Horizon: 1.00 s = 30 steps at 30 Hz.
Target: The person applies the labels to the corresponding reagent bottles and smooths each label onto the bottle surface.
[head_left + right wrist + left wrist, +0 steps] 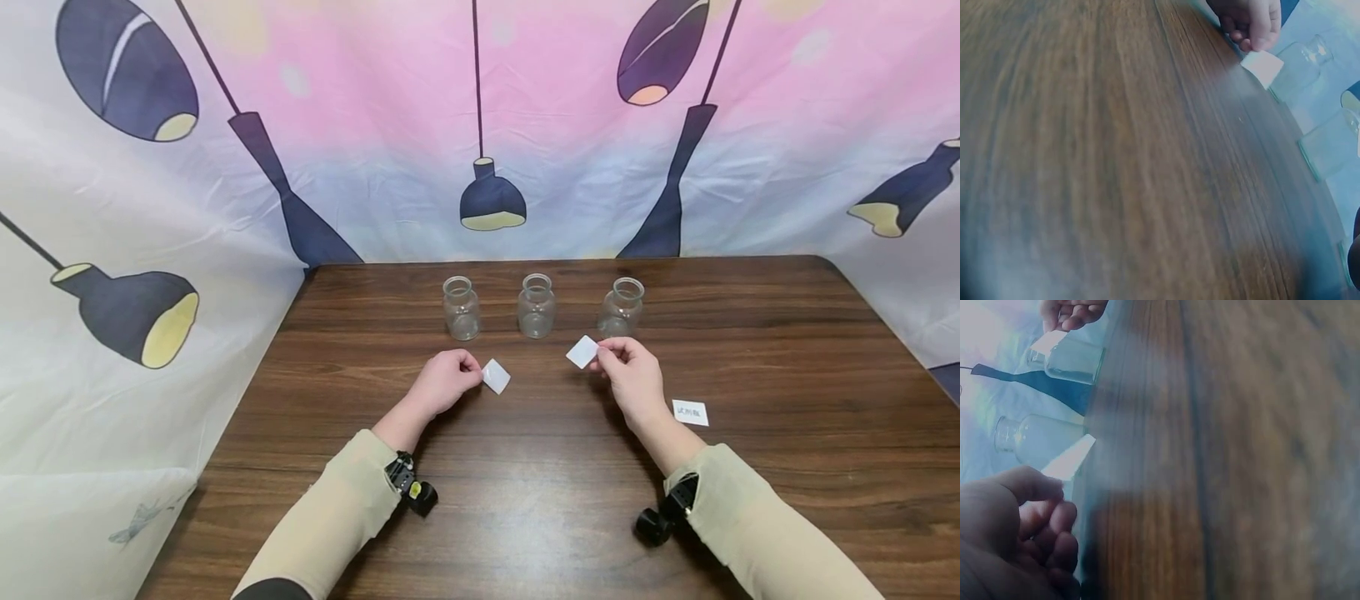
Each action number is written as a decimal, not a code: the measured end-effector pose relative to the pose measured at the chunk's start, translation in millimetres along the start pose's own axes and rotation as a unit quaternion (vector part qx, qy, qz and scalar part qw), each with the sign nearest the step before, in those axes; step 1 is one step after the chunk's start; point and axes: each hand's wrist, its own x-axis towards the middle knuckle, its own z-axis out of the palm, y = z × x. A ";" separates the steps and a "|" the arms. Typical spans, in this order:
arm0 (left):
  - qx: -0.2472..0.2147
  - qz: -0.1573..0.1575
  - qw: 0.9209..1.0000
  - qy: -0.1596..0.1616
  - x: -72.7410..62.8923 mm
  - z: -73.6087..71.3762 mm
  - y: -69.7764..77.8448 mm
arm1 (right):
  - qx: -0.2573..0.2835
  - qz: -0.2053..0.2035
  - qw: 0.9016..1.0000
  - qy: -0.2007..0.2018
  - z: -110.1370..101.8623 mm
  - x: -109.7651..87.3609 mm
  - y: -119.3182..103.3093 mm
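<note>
My left hand (pixel 442 382) pinches a small white square of paper (pixel 497 377) by one corner, between thumb and fingertips, above the table in front of the left and middle jars. In the left wrist view this paper (pixel 1070 461) stands out from the fingertips. A second white paper square (pixel 582 352) is pinched at its corner by my right hand (pixel 634 382). That hand is in front of the right clear glass jar (pixel 621 307), covering part of its base. A left glass jar (pixel 461 312) and a middle glass jar (pixel 536 310) stand upright, lidless. Whether the squares carry writing cannot be seen.
A white card (pixel 690 412) with printed characters lies on the brown wooden table (pixel 525 500), right of the right forearm. Behind the table's far edge hangs a patterned cloth (pixel 405 183) with painted lamps. Black wrist cameras sit on both sleeves.
</note>
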 end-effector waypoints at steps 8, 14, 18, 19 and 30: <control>0.041 -0.003 0.999 -0.007 0.6 -7.8 -4.7 | 0.004 -0.005 1.000 0.009 -8.0 2.7 3.3; 0.042 -0.009 0.999 -0.005 0.3 -9.6 -4.4 | 0.010 0.008 1.000 0.014 -15.1 6.1 6.3; 0.028 -0.012 0.999 0.011 1.0 -9.4 -0.7 | 0.001 0.014 1.000 0.021 -19.5 8.0 8.4; 0.024 -0.009 1.000 0.014 1.2 -9.4 1.0 | -0.003 0.013 1.000 0.023 -20.7 8.1 8.7; -0.015 0.019 0.999 0.025 3.9 -1.7 18.5 | -0.038 -0.005 0.998 0.051 -35.9 10.9 14.1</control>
